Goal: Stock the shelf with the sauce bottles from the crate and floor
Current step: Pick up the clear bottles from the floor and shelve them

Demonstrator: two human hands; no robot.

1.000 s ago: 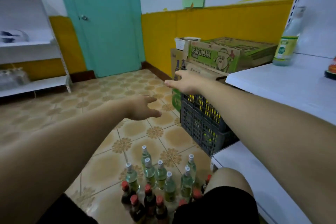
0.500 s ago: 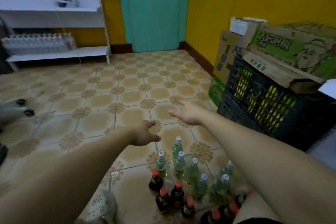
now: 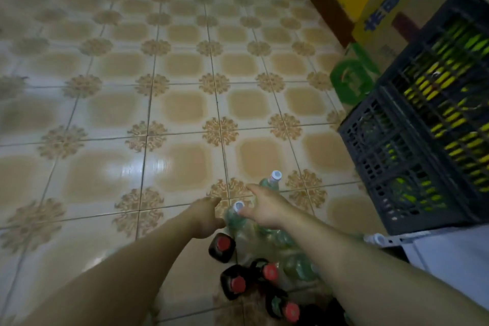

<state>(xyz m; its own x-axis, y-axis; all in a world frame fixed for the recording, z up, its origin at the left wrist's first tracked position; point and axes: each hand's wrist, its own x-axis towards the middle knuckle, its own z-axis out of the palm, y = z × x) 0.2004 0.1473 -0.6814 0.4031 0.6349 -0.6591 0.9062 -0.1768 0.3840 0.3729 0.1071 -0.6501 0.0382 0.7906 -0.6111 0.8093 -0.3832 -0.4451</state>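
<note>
Down on the patterned beige tiled floor (image 3: 185,108), a cluster of sauce bottles stands near the lower edge of view, just left of the dark slatted plastic crate (image 3: 412,167). Both hands are right over the far end of that cluster. The left hand (image 3: 207,216) sits at the cluster's left edge, fingers loosely curled and pointing forward, its grip open and holding nothing; whether it touches the glass beside it, I cannot tell. The right hand (image 3: 267,209) hovers palm-down with fingers spread, thumb tip right at the white cap of the near pale-green clear bottle (image 3: 235,217), contact unclear through the blur. Nothing is pinched in that grip either. Beyond its fingertips stands the far pale-green bottle with a white cap (image 3: 272,181), upright and apart from the fingers. Under the forearms, the dark brown bottles with red caps (image 3: 222,245) stand closer to the camera, with more green ones packed behind the right wrist. Yellow-labelled bottles show through the crate's slats. A white shelf edge (image 3: 449,254) juts in at the right, below the crate.
</note>
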